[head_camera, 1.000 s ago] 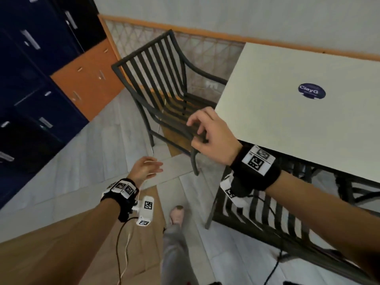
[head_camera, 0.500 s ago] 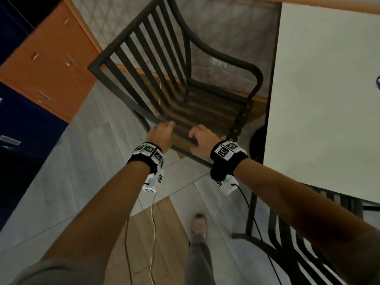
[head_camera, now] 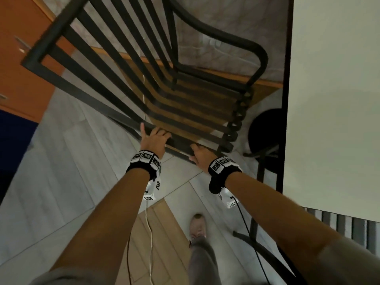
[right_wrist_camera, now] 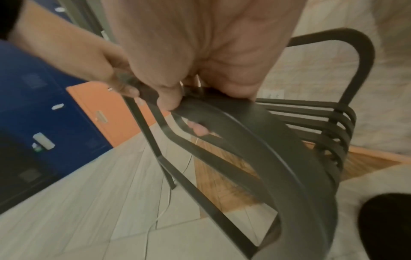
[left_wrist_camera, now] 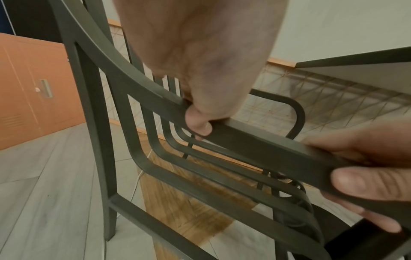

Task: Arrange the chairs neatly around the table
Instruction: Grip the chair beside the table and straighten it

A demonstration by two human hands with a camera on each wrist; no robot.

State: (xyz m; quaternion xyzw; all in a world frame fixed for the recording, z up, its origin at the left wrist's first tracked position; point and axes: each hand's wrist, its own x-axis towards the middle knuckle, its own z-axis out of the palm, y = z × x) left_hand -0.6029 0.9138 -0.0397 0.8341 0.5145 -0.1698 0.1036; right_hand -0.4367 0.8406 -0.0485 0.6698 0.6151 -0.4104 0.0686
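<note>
Chair [head_camera: 164,83]: dark metal, slatted back and seat, curved armrest; stands on the floor at 12 o'clock from the person, its armrest side just beside the bench edge.

Bench [head_camera: 333,99]: pale top, dark rim, at 2 o'clock; a second slatted chair [head_camera: 353,225] shows under its near edge at 4 o'clock.

Left hand [head_camera: 153,140]: fingers curled over the chair's near arm rail, thumb wrapped underneath; holding the rail.

Right hand [head_camera: 202,156]: holding the same rail just to the right of the left hand, thumb on the near face, fingers round the far side.

Floor [head_camera: 67,171]: grey planks with a wood-coloured strip running beneath the chair.

Cabinets [head_camera: 24,64]: orange and blue fronts at 10 o'clock.

Shoe [head_camera: 197,226]: at 6 o'clock, on the grey floor.
</note>
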